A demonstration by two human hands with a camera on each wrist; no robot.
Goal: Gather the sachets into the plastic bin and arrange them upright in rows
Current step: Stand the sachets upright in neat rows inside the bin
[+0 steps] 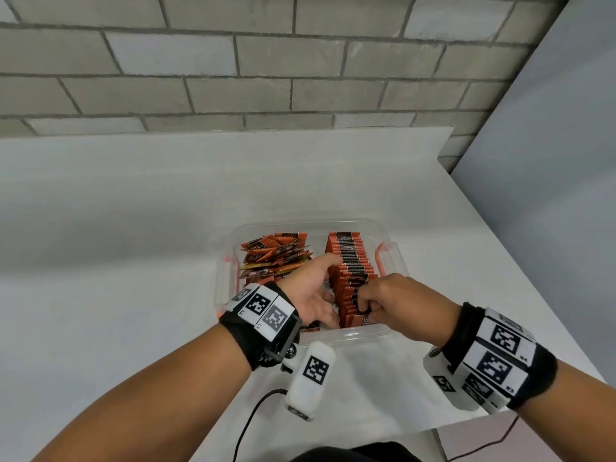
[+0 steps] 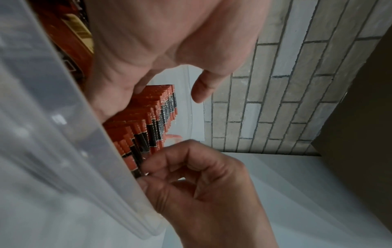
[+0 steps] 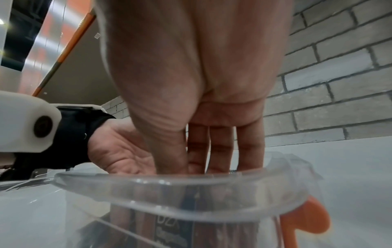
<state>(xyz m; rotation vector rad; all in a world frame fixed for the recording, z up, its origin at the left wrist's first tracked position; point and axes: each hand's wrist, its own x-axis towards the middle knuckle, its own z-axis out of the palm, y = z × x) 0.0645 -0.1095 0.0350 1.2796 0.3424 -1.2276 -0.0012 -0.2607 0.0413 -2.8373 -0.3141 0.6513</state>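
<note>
A clear plastic bin (image 1: 313, 225) with orange latches stands on the white table. Along its right side runs a row of upright orange-and-black sachets (image 1: 353, 261). A loose pile of sachets (image 1: 273, 258) lies flat in its left half. My left hand (image 1: 320, 281) is inside the bin, fingers fairly straight, pressing against the left side of the row (image 2: 152, 114). My right hand (image 1: 365, 303) curls its fingers over the near end of the row and pinches the tops of a few sachets there. In the right wrist view the fingers (image 3: 220, 147) dip behind the bin rim (image 3: 169, 182).
A grey brick wall runs behind the table (image 1: 133, 211). The table's right edge slants close to the bin, with a grey panel (image 1: 550, 161) beyond it. A black cable (image 1: 253, 415) hangs by the near edge. An orange latch (image 3: 307, 218) sticks out from the bin's right side.
</note>
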